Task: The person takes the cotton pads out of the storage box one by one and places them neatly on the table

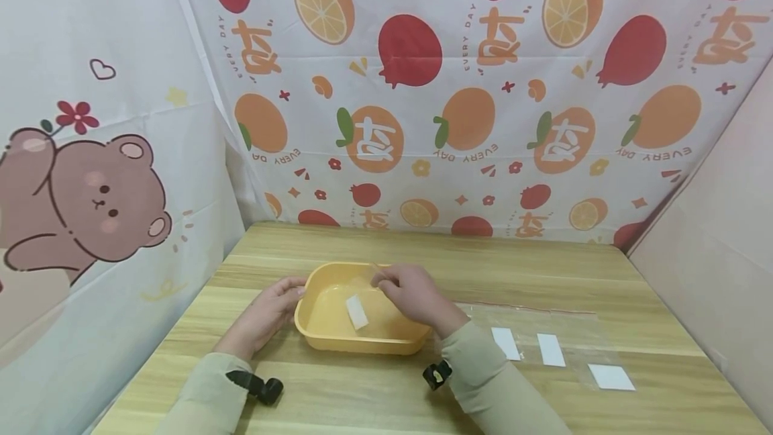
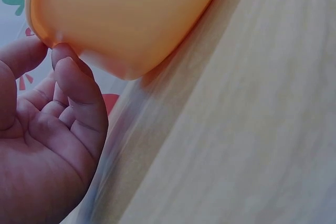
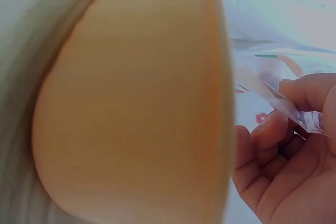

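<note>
A yellow plastic basin sits on the wooden table. My left hand pinches its left rim between thumb and fingertips, as the left wrist view shows close up on the basin wall. Over the basin's right side, my right hand pinches a piece of clear plastic film, which looks like a bag. Inside the basin shows a white rectangular slip; whether it belongs to that film I cannot tell. In the right wrist view the basin's outer wall hides much of the scene.
Right of the basin, clear plastic bags lie flat, overlapping, with white rectangles on them. The wooden table ends at a fruit-printed cloth behind; a bear-printed cloth hangs at left.
</note>
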Motion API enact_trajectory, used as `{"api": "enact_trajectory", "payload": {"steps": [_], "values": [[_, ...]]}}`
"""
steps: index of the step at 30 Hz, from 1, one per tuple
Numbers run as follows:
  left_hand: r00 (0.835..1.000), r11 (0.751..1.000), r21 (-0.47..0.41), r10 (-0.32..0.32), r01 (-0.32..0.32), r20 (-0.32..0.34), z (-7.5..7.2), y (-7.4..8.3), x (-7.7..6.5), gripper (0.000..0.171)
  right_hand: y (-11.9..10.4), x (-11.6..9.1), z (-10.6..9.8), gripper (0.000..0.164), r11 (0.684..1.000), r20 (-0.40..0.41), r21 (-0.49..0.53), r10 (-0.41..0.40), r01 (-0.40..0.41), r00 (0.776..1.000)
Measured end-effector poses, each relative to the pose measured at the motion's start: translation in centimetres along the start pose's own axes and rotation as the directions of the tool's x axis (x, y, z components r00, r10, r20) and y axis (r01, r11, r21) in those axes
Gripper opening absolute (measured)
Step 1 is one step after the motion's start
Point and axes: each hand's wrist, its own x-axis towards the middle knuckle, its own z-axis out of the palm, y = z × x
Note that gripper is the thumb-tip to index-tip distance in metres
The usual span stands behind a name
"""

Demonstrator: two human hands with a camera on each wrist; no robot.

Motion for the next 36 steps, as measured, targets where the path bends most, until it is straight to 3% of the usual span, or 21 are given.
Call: {"api": "enact_trajectory", "payload": {"steps": [10, 23, 31, 36], "values": [[1.000, 1.000, 0.003, -0.010, 0.010, -0.009, 0.0, 0.2, -0.1, 0.053, 0.7, -1.3, -2.4, 0.026, 1.000, -0.024, 0.025, 0.010, -0.009, 1.000], [1.000, 1.000, 0.007, -0.005, 0.005, -0.010, 0.1, 0.0, 0.0, 0.053, -0.1, -3.3, -8.7, 0.020, 0.997, -0.038, 0.038, 0.063, -0.061, 0.997], [1.000, 1.000, 0.004, -0.001, 0.001, -0.009, 0.0, 0.1, -0.3, 0.052, 0.5, -4.0, -11.4, 0.022, 0.995, -0.029, 0.080, 0.067, -0.065, 0.997], [1.000, 1.000, 0.006, 0.003, -0.003, -0.013, 0.1, 0.2, -0.3, 0.052, 1.2, -4.6, -13.6, 0.021, 0.995, -0.048, 0.054, 0.089, -0.086, 0.995]]}}
